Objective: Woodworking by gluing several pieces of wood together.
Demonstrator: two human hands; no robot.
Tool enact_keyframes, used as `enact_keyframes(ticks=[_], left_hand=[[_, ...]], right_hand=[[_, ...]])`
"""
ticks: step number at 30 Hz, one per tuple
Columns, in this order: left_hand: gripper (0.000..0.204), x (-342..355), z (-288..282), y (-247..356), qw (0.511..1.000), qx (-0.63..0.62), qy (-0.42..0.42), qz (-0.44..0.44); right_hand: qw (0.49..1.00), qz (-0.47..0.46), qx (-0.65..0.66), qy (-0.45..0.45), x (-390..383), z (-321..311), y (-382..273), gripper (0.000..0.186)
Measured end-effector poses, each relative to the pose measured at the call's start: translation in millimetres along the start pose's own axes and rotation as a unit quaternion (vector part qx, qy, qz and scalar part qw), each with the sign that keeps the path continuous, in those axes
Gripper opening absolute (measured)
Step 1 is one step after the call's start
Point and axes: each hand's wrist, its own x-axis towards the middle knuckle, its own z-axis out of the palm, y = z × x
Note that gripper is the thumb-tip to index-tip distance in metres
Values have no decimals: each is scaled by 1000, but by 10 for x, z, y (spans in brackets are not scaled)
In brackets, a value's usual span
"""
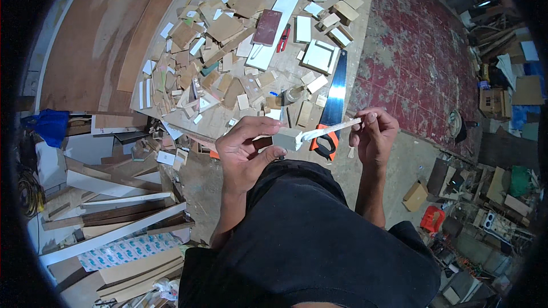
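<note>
My left hand [240,145] grips a small grey-beige wooden block [286,138] between thumb and fingers, out in front of my body. A thin wooden stick [341,126] is pinched in my right hand [375,134]. The stick's far end, coated in white paste [307,136], touches the right end of the block, where some paste also sits. Behind the stick, a hand saw [337,94] with an orange and black handle lies on the work table [357,28]. A small jar [293,94] stands on the table beyond the block.
Wood offcuts [225,27] are heaped over the table's left part. Red-handled pliers [283,39] and a dark red sanding block or pad [266,27] lie among them. Boards [120,231] are stacked at lower left. A red tiled surface [419,63] lies right of the table.
</note>
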Motion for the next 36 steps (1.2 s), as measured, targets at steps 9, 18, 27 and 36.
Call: enact_keyframes(ticks=[9,18,27,36], left_hand=[[36,-3,28,-59,996,-82,17,-44],[34,16,119,-116,992,-106,43,-49],[35,-17,148,-123,987,-133,52,-67],[38,-72,155,-103,984,-145,56,-90]], right_hand=[[996,-70,45,-12,-8,10,-40,25],[993,-66,70,-66,-87,-14,88,25],[994,-44,78,-70,-79,71,125,24],[995,-56,72,-37,-37,132,161,24]])
